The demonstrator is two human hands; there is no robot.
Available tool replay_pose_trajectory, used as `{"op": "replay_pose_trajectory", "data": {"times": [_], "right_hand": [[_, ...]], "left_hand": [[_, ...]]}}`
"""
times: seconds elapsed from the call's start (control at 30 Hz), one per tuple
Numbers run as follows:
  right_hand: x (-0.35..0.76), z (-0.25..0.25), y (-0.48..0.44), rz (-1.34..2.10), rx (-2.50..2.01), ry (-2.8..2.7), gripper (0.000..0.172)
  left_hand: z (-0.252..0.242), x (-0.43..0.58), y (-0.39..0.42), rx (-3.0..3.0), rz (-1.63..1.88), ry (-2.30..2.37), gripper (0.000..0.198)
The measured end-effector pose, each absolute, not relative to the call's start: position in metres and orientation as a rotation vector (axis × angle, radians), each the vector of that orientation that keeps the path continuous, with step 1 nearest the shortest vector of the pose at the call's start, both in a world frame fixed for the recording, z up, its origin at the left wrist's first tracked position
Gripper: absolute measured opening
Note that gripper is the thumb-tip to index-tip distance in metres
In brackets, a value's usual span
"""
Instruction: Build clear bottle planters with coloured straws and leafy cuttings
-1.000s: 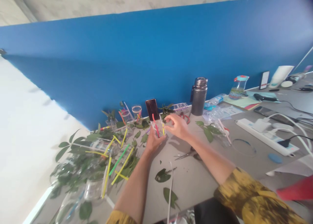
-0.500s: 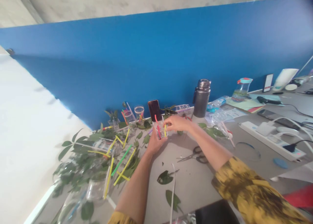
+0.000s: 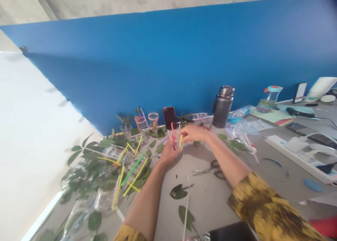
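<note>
Near the back of the desk, my left hand (image 3: 169,154) is wrapped round the lower part of a small clear plastic cup, mostly hidden by the fingers. A red straw (image 3: 173,130) stands up out of it. My right hand (image 3: 194,133) pinches a short yellow straw (image 3: 180,140) upright at the cup's right side; whether it is inside or against the wall I cannot tell. Behind both hands a dark phone (image 3: 169,117) leans on the blue partition. Open scissors (image 3: 212,170) lie below my right forearm, with a loose leaf (image 3: 179,192) nearer to me.
Green leaves, clear cups and yellow straws (image 3: 135,176) crowd the left side. A dark thermos (image 3: 222,107) stands at the back, right of my hands. Farther right are a lidded jug (image 3: 271,97) and a white power strip (image 3: 300,160) with cables. A white strip (image 3: 186,209) lies in front.
The whole scene has shifted slightly right in view as my head turns a little left. Both hands keep their hold at the cup, with barely any movement relative to it.
</note>
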State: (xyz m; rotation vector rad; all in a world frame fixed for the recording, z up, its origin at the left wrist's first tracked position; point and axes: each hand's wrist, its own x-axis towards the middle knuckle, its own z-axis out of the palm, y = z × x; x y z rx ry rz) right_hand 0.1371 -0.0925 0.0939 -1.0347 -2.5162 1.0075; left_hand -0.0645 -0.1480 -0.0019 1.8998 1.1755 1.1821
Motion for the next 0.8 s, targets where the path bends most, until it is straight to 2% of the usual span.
{"op": "replay_pose_trajectory", "data": {"times": [0.17,0.4,0.6,0.8], "right_hand": [[0.136,0.091,-0.092,1.049,-1.042,-2.478,0.006],[0.133,0.084,-0.091,1.030,-1.067,-2.439,0.015],[0.131,0.082,-0.092,1.036,-1.086,-2.398,0.016],[0.133,0.087,-0.094,0.998,-1.130,-2.457,0.019]], "left_hand": [[-0.002,-0.067,-0.148,1.947,1.164,1.115,0.064],[-0.001,-0.066,-0.149,1.933,1.157,1.130,0.066],[-0.002,-0.065,-0.148,1.888,1.157,1.179,0.064],[-0.006,-0.066,-0.146,1.877,1.154,1.186,0.074]]}}
